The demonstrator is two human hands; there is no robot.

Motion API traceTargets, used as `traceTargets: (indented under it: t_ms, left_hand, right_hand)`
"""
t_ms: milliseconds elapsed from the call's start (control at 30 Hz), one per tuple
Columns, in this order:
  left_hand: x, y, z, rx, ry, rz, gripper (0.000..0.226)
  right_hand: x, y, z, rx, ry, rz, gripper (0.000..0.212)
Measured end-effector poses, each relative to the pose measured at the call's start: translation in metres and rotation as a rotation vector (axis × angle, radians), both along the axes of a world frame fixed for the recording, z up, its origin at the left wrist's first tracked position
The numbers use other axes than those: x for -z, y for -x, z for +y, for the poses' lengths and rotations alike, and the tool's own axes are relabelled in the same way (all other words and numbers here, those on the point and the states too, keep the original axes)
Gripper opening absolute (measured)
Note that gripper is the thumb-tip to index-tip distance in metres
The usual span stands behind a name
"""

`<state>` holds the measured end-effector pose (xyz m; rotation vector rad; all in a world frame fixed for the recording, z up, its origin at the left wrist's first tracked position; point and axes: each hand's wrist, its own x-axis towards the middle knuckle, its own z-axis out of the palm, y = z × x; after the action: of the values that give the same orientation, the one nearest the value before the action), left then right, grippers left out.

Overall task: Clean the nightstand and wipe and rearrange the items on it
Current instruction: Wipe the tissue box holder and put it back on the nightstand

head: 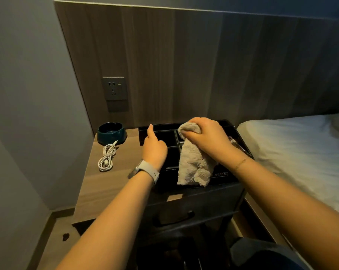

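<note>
Head view: cloth (194, 162) over organizer (226, 179) edge

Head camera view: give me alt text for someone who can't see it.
A right hand presses a beige cloth into a black compartmented organizer tray on a wooden nightstand, while the left hand steadies the tray. A dark ashtray and coiled white cable sit to the left.

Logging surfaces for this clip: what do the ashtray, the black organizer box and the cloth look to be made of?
Ashtray: dark teal, glossy with highlights, likely glazed ceramic or glass.
Black organizer box: matte, with pale edge stitching, probably faux leather.
Cloth: off-white looped pile, apparently terry cotton.
</note>
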<state>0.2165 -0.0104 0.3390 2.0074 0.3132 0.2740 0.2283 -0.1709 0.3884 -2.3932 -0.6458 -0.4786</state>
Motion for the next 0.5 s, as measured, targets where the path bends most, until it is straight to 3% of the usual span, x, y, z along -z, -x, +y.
traceTargets:
  t_ms: [67, 133, 367, 500]
  left_hand:
    - [0.002, 0.002, 0.003, -0.002, -0.074, 0.003, 0.070]
    - [0.002, 0.007, 0.008, -0.002, -0.087, 0.002, 0.070]
    - [0.010, 0.028, 0.026, -0.128, -0.143, -0.103, 0.069]
    - [0.010, 0.044, 0.041, -0.173, -0.128, -0.073, 0.068]
  right_hand:
    - [0.003, -0.018, 0.024, 0.001, 0.238, -0.082, 0.019]
    - [0.009, -0.022, 0.040, -0.025, 0.349, -0.112, 0.021]
    - [-0.006, 0.016, 0.040, -0.293, 0.485, 0.055, 0.028]
    - [-0.027, 0.005, 0.050, -0.274, 0.340, 0.066, 0.029]
